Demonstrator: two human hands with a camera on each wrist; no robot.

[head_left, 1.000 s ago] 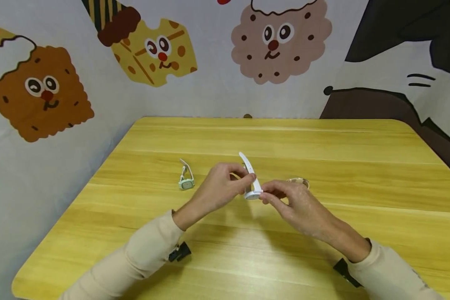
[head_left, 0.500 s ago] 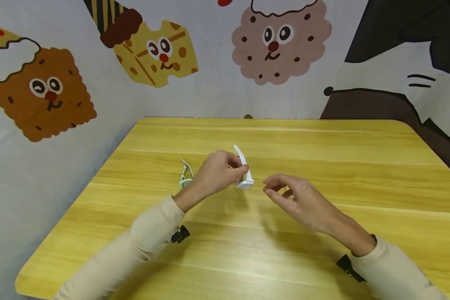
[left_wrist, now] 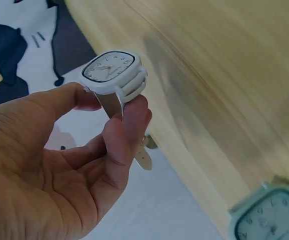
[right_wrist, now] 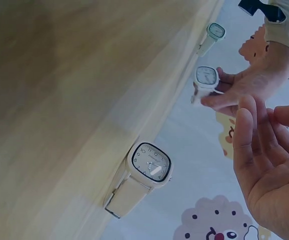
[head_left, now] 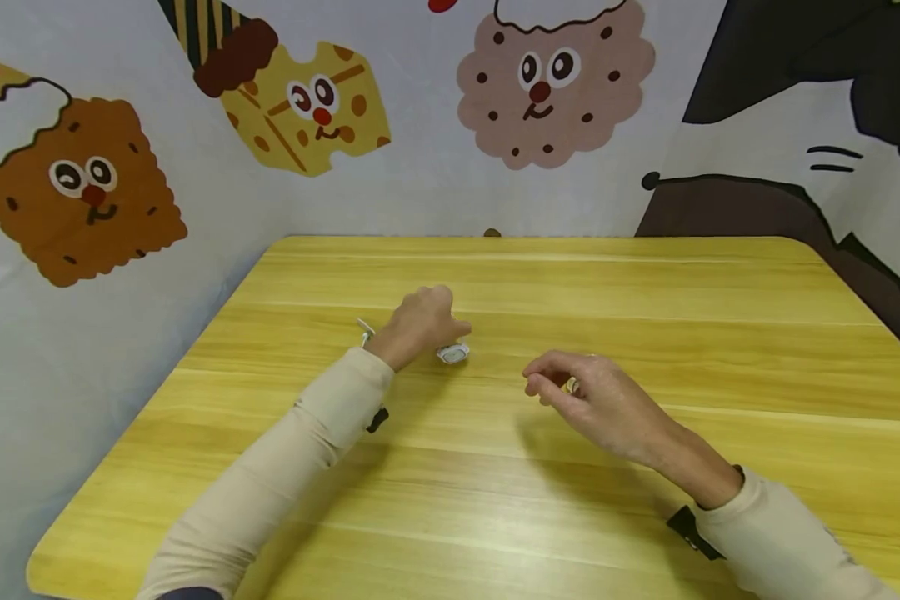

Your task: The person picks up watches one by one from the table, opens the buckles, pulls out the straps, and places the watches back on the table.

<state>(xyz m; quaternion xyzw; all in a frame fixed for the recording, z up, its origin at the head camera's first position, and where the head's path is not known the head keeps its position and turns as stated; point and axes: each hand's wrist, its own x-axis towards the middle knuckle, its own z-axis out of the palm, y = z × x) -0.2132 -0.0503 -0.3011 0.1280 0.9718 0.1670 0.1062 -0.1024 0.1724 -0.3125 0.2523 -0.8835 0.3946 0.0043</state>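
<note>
My left hand point(head_left: 420, 325) pinches a white wristwatch point(left_wrist: 109, 70) by its strap between thumb and fingers, the square dial facing up. In the head view that hand hides most of the strap. A pale green wristwatch point(left_wrist: 272, 220) stands on the table just left of it, largely covered by the wrist in the head view. My right hand point(head_left: 607, 408) hovers over the table with fingers loosely bent and nothing in them. A beige wristwatch point(right_wrist: 152, 162) lies close to the right hand, mostly hidden behind it in the head view.
The wooden table point(head_left: 457, 500) has rounded corners and reaches back to a white wall cloth point(head_left: 420, 196) printed with cartoon biscuits and cheese. Dark wrist camera mounts point(head_left: 693, 533) hang under both beige sleeves.
My right hand has let go of the white wristwatch and drawn slightly back. The left hand has carried the watch leftward and away, toward the green one, and turned over it.
</note>
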